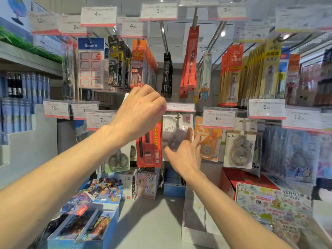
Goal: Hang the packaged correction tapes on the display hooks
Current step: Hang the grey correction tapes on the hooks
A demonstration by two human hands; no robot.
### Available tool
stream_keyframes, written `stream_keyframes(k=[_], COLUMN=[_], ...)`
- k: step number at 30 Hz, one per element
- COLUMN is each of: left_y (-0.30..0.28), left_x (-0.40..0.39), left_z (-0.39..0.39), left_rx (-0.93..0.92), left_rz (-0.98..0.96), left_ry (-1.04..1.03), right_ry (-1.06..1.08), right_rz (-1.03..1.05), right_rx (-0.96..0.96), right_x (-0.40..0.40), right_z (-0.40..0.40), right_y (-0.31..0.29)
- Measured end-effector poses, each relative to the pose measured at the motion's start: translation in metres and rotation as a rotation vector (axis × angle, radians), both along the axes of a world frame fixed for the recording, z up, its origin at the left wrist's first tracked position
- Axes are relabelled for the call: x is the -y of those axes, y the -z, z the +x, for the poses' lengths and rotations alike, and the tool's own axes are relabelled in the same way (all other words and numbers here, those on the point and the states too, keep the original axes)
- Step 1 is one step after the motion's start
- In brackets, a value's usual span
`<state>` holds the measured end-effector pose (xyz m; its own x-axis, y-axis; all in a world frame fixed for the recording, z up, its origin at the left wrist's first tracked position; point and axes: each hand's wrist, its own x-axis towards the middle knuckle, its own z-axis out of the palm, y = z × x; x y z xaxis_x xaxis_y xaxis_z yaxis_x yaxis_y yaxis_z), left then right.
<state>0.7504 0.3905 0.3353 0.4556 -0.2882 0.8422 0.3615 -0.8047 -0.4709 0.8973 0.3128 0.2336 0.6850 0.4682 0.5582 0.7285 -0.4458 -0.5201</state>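
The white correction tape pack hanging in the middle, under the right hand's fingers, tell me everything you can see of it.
The white correction tape pack is a white card with a clear blister holding a greyish, see-through dispenser with round wheels inside. It hangs upright from a metal display hook through a hole at its top, below a price tag, between a red pack and an orange one. The right hand touches its front with straight, spread fingers, hiding its lower right.

Glossy clear-plastic correction tape pack (pixel 177 135) (paper card backing), metal hook (pixel 178 117).
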Motion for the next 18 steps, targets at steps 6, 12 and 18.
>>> stream_keyframes(k=[6, 12, 18], left_y=[0.002, 0.005, 0.006], left_x=[0.000, -0.001, -0.001], left_z=[-0.001, -0.001, -0.002], left_rx=[-0.005, -0.017, -0.039], left_rz=[0.008, -0.005, 0.004], left_ry=[-0.008, -0.027, -0.064], right_ry=[0.106, 0.040, 0.038], right_rz=[-0.107, -0.264, -0.385], right_rx=[0.387, 0.802, 0.888], right_x=[0.020, 0.005, -0.005], right_z=[0.016, 0.041, 0.055], right_y=[0.009, 0.016, 0.010])
